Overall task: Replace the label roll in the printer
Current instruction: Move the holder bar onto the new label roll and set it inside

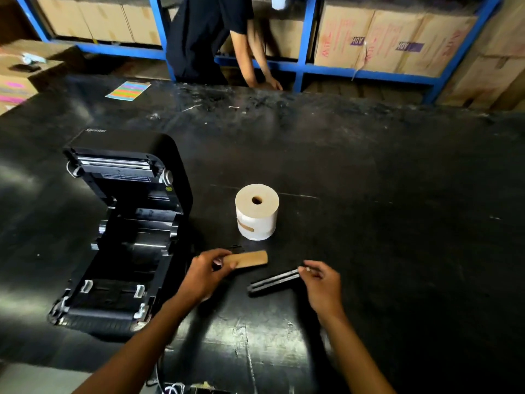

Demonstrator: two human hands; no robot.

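The black label printer [122, 234] stands at the left of the black table with its lid swung up and its roll bay empty. A full white label roll [256, 211] stands on end mid-table, to the right of the printer. My left hand [206, 273] grips one end of a brown cardboard core tube [250, 258] just in front of the roll. My right hand [321, 282] pinches the right end of a black spindle bar [274, 282], whose other end rests near the table.
The black table [369, 194] stretches wide to the right and back. A colourful sticker sheet [128, 91] lies at the far left. Another person [210, 38] bends by blue shelving [304, 38] stacked with cardboard boxes [392, 38]. Cables [170, 389] hang at the near edge.
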